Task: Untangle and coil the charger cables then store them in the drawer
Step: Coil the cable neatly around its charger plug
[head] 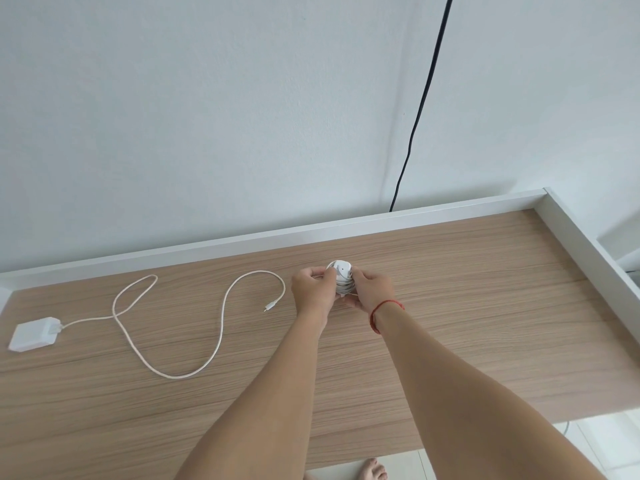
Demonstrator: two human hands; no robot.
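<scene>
A small white charger (341, 273) with its thin cable wound tightly around it is held between both hands above the middle of the wooden desk (450, 323). My left hand (311, 289) grips its left side. My right hand (372, 289), a red string on its wrist, grips its right side and the wound cable. A second white charger brick (33, 334) lies at the desk's left edge. Its long white cable (221, 320) runs in loose curves across the desk, ending in a plug (271, 305) just left of my left hand.
A white raised rim (311, 230) borders the desk at the back and right side. A black cord (420, 105) hangs down the white wall behind the desk. A bare foot (372, 469) stands on the tiled floor below the front edge. No drawer is in view.
</scene>
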